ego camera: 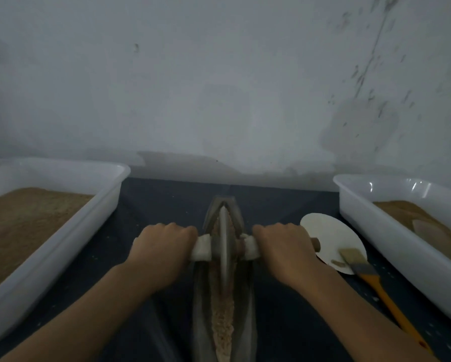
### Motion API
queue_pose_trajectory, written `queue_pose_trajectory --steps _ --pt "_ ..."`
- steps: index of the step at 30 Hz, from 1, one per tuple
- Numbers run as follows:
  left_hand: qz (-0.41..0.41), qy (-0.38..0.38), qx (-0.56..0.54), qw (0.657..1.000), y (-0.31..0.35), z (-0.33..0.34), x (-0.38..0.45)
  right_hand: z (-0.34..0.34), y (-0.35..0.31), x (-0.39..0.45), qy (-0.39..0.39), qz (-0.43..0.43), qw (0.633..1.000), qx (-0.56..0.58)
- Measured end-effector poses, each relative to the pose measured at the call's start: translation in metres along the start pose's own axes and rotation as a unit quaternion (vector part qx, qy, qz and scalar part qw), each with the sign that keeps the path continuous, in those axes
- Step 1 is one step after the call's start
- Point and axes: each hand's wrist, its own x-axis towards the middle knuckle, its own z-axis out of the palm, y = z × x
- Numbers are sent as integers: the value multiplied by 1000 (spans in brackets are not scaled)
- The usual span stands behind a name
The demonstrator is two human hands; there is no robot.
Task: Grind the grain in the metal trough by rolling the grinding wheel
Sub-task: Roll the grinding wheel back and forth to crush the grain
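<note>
- Metal trough lay lengthwise between your arms, grain along its channel.
- Grinding wheel stood upright in its far half.
- Your left hand and right hand each curled around the axle handle.
- White tubs flanked you.

Trough centre of bench, wheel in it. Tubs left and right. Plate between trough and right tub, brush across it.

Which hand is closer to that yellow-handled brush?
Right. The right hand grips the axle beside the round white plate where the yellow-handled brush lies; the left hand grips across the metal trough.
</note>
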Motion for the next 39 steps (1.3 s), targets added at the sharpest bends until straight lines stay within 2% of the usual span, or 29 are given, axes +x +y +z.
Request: queue_pose_trajectory --steps 3,6,11,16,21,27,32,39 --pt "41 -51 5 998 4 -19 -28 -16 -4 -39 -63 -32 997 44" --pt "79 27 31 996 6 -24 -41 -23 -9 -58 -70 -34 996 44" --pt "7 2 26 1000 4 -9 -23 -17 -11 -34 -27 0 999 26" --pt "-8 47 -5 999 -6 19 8 0 -2 12 26 -2 1000 -6" --pt "-31 39 10 999 -6 15 16 2 -1 21 35 2 999 -28" --pt "15 -37 8 999 5 -14 -32 -25 -17 -37 -48 -20 999 -1" --pt "29 -11 34 999 9 -24 -52 -31 -22 -57 -57 -19 998 -13" --pt "8 35 63 997 2 3 10 14 0 3 35 38 999 -12"
